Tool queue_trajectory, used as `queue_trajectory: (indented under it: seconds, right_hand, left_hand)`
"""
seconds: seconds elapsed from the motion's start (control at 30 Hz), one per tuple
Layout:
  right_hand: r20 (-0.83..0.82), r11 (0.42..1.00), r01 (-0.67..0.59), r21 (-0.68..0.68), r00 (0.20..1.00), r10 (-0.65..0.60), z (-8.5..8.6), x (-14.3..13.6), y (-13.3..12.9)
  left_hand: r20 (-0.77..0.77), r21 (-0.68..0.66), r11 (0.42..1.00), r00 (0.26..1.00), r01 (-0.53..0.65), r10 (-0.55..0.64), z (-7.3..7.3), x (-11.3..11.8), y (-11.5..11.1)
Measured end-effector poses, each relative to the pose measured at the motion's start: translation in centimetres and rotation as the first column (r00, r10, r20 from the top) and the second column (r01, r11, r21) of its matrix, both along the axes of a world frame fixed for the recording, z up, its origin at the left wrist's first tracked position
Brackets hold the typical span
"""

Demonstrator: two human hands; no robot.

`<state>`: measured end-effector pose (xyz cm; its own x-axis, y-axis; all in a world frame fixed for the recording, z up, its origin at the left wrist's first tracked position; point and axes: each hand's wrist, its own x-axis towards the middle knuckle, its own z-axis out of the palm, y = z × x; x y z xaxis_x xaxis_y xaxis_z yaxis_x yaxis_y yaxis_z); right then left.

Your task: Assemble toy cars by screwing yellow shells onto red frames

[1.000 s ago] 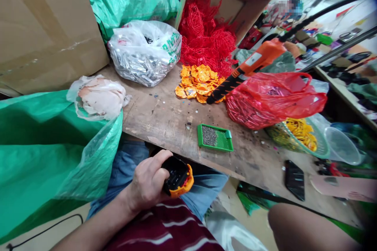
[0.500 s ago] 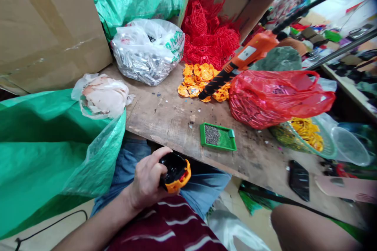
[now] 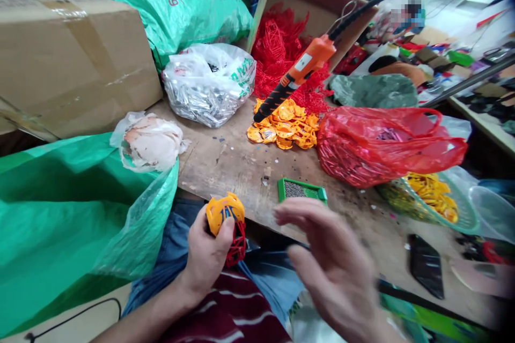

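My left hand (image 3: 207,249) is wrapped round a small toy helmet (image 3: 226,210) with an orange shell, a blue mark and a red cage (image 3: 237,246) below it. The thumb presses on the shell. To the right, my right hand (image 3: 330,257) is raised over the table edge, slightly blurred, fingers stretched out with nothing in them. Just beyond its fingertips lies a green tray (image 3: 322,193) with small grey screws (image 3: 294,189). An orange and black electric screwdriver (image 3: 300,76) hangs above a pile of orange shells (image 3: 287,131).
Behind stand a clear bag of silvery parts (image 3: 205,94), red cages (image 3: 277,37) in a tipped box, and a red plastic bag (image 3: 374,153). A phone (image 3: 426,265) lies at right. A green sack (image 3: 96,198) and a carton (image 3: 76,64) are at left.
The toy helmet has been turned over in my left hand, from its dark hollow inside to its orange outside. My right hand has come in from the lower right. The screwdriver's swing and the view have shifted.
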<state>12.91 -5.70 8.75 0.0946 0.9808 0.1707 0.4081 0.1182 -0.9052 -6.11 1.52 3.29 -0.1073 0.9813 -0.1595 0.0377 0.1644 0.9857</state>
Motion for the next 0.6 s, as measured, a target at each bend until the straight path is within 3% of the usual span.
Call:
queue_trajectory:
  seconds: [0.1,0.2,0.37,0.6]
  right_hand:
    - [-0.084,0.969,-0.058,-0.239,0.996,0.039,-1.3,-2.9,4.1]
    - [-0.259,0.926,-0.148,-0.349,0.964,0.057,-3.6,-4.6,4.0]
    - [-0.487,0.895,-0.157,-0.418,0.870,-0.075,-5.5,-5.5,2.5]
    - [-0.535,0.913,-0.014,-0.408,0.813,-0.227,-5.6,-5.5,2.3]
  left_hand:
    - [0.068,-0.152,0.988,0.997,-0.020,0.031,0.7,0.2,0.7]
    - [0.135,-0.245,0.969,0.990,0.002,0.032,1.1,0.5,1.2]
    - [0.131,-0.276,0.961,0.991,0.023,0.014,1.0,1.0,1.5]
    - [0.179,-0.279,0.951,0.980,0.136,-0.088,0.6,1.5,1.7]
